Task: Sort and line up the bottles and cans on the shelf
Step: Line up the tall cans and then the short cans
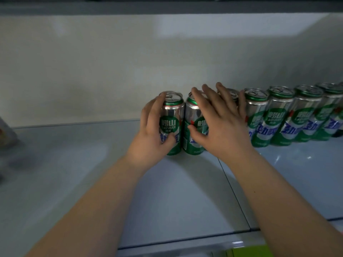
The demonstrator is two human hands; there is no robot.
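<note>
Several green and silver cans stand upright in a row along the back of the white shelf [74, 164], running from the middle to the right edge. My left hand [152, 130] is wrapped around the leftmost can [171, 115], thumb on its front and fingers behind it. My right hand [219, 119] lies with its fingers spread over the front of the second can [194, 127] and the third can [231, 93], which it mostly hides. To the right, the further cans [278, 117] stand side by side, touching.
A pale back wall [130, 62] rises right behind the cans. A seam [235, 197] divides the shelf board. A blurred object [7, 134] sits at the far left. Something yellow-green [248, 251] shows below the shelf's front edge.
</note>
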